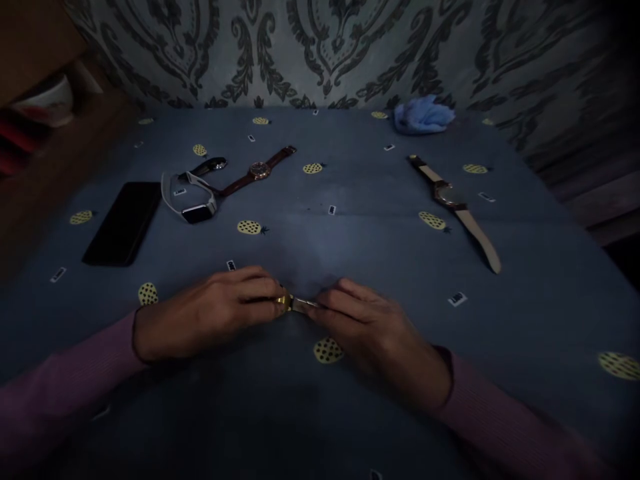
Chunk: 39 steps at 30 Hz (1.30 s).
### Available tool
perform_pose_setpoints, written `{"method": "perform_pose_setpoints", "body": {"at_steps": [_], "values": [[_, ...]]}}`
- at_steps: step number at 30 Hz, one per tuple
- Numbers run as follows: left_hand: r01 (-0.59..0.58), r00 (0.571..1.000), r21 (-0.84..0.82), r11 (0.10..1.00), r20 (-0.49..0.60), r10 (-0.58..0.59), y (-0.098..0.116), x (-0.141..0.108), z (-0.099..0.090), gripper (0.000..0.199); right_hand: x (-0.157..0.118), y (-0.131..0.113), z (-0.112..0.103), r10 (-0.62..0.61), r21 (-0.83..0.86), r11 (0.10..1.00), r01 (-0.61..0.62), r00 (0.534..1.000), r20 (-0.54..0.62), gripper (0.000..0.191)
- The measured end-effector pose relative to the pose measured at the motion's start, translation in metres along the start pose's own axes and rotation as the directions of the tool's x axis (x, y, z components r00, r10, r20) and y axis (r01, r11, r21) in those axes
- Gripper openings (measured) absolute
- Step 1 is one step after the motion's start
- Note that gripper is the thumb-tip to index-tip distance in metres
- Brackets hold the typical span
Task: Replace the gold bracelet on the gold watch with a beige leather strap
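Note:
A wristwatch (289,303) with a gold-coloured case is held between my two hands near the middle of the table. The fingers of my left hand (215,310) are closed on its case and cover much of it. My right hand (373,327) pinches the strap on the other side, and a short light stretch of that strap shows between the hands. The watch's far end is hidden by my left fingers.
On the patterned blue tablecloth (370,247) lie a black phone (123,223), a white-strapped smartwatch (197,212), a dark-strapped watch (215,165), a brown watch (259,171), a beige-strapped watch (450,195) and a crumpled blue cloth (423,115). A bowl (47,103) stands on a shelf at left.

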<state>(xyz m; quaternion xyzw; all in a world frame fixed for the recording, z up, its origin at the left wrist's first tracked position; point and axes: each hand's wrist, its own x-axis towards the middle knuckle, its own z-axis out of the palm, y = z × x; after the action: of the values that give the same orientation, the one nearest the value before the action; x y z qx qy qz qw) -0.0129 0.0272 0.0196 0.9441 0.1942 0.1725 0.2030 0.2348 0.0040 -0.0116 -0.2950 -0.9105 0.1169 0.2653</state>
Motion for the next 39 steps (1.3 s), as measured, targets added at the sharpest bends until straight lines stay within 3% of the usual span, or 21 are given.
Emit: {"method": "perform_pose_setpoints", "body": {"at_steps": [4,10,21,31,39], "values": [[0.008,1.000,-0.033,0.999,0.007,-0.008,-0.004,-0.001,0.000,0.023,0.000,-0.001,0.000,0.024,0.028,0.999,-0.024,1.000,0.005,0.029],[0.093,0.996,0.045,0.995,-0.010,-0.093,-0.003,0.002,0.004,0.016,0.000,0.000,-0.001,0.024,0.047,0.999,-0.024,1.000,0.013,0.028],[0.096,0.995,-0.145,0.985,-0.014,-0.099,-0.009,0.000,0.001,0.012,-0.001,0.001,0.000,0.037,0.117,0.992,-0.037,0.999,0.001,0.031],[0.093,0.994,-0.244,0.965,-0.030,-0.103,-0.013,0.001,0.001,0.011,0.001,0.000,0.000,0.014,0.043,0.999,-0.015,1.000,0.009,0.028],[0.110,0.993,-0.230,0.967,-0.022,-0.118,-0.013,0.000,0.002,0.011,0.001,-0.005,-0.002,0.145,0.012,0.989,-0.146,0.988,0.053,0.019]]}}
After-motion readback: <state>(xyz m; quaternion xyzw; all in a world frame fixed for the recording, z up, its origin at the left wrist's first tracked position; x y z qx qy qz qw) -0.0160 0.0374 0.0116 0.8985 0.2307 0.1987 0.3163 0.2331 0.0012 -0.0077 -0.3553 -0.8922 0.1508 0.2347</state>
